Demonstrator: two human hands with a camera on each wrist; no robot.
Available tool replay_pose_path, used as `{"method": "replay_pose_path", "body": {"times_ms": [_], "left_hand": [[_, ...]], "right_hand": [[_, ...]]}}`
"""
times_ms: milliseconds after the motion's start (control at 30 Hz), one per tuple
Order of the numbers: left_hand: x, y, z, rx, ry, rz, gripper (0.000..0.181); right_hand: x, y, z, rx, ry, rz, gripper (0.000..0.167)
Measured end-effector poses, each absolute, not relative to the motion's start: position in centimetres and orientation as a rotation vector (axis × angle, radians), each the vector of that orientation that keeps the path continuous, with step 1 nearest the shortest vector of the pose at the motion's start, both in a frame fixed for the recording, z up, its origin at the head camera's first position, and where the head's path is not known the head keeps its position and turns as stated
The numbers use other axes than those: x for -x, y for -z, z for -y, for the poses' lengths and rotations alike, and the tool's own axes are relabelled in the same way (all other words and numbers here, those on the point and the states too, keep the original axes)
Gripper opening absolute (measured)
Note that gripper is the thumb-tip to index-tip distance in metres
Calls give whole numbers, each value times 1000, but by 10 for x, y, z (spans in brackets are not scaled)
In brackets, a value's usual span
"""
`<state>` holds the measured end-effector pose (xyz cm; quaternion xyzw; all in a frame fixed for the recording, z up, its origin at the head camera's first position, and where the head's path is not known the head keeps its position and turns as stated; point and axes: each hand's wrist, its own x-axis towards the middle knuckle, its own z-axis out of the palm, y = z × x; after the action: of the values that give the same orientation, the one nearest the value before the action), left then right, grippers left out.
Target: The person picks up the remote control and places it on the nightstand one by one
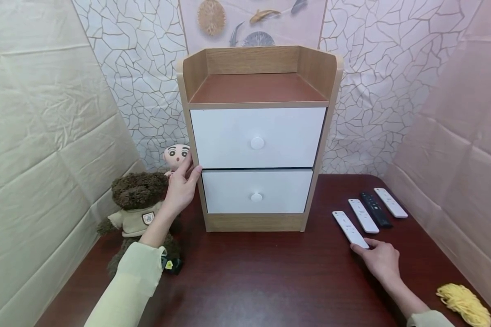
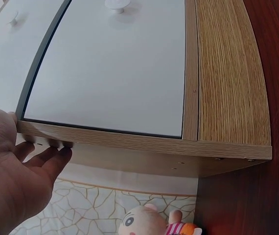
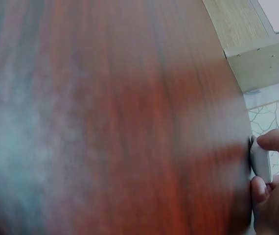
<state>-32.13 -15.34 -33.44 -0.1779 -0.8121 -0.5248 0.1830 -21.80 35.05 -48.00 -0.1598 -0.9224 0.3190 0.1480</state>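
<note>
A small wooden drawer cabinet [image 1: 254,222] with two white drawers stands upright on the dark red table, both drawers closed. At its left side panel, my left hand [image 1: 182,190] holds the edge. The thumb lies at the front edge near the gap between the drawers, and the other fingertips [image 2: 65,152] touch the side. To the right, my right hand [image 1: 379,260] pinches the near end of a white remote control [image 1: 349,228] between thumb and fingers. The remote lies at table level; in the right wrist view the hand covers part of that remote [image 3: 261,161].
Beside the held remote lie a white remote [image 1: 363,215], a black remote [image 1: 375,209] and another white remote [image 1: 390,202]. Yellow yarn [image 1: 465,304] sits at the right front. A brown plush toy [image 1: 137,193] and a pink-faced doll [image 1: 176,155] are left of the cabinet.
</note>
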Motion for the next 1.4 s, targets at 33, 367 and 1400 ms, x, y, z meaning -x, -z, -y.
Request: {"method": "replay_pose_path", "body": {"times_ms": [33, 367, 1400], "left_hand": [[322, 335, 153, 501, 1481, 2291, 63], [322, 335, 155, 516, 1476, 2294, 63], [320, 333, 154, 520, 1532, 2250, 60]], "right_hand": [[218, 480, -351, 461, -913, 2650, 55], [214, 488, -357, 540, -936, 2489, 52], [193, 432, -354, 639, -1370, 2110, 47]]}}
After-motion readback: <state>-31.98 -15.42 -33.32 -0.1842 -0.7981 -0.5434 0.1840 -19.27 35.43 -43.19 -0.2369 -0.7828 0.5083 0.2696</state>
